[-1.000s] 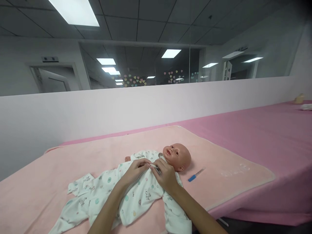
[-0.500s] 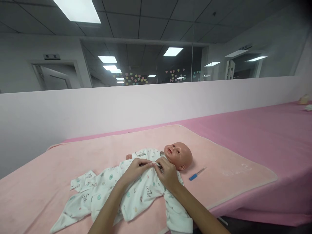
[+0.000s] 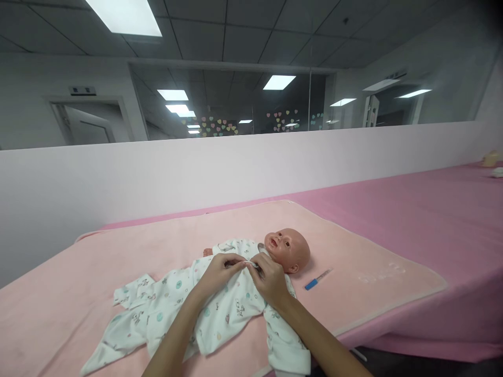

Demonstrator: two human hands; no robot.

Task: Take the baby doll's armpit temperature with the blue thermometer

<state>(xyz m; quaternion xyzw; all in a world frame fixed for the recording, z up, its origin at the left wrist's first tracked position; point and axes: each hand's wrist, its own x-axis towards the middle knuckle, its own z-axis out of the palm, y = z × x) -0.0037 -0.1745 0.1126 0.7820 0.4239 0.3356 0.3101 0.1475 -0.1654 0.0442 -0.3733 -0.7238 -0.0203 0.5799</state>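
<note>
A baby doll (image 3: 290,250) lies on its back, head to the right, dressed in a white printed baby top (image 3: 230,317) and matching trousers (image 3: 157,301). At the doll's chest, my left hand (image 3: 220,272) pinches the edge of the top between thumb and fingers. My right hand (image 3: 269,275) grips the same edge just below the doll's chin, its fingertips almost meeting those of the left. Whatever fastening lies between the fingertips is too small to make out. One doll hand (image 3: 208,252) pokes out of the far sleeve; the near sleeve (image 3: 286,340) hangs toward me.
A thermometer with a blue end (image 3: 317,279) lies right of the doll's head. Beneath is a peach blanket (image 3: 377,293) over a pink sheet (image 3: 432,220). Behind stands a low white wall (image 3: 220,173) with glass above. Small items (image 3: 490,159) sit at the far right.
</note>
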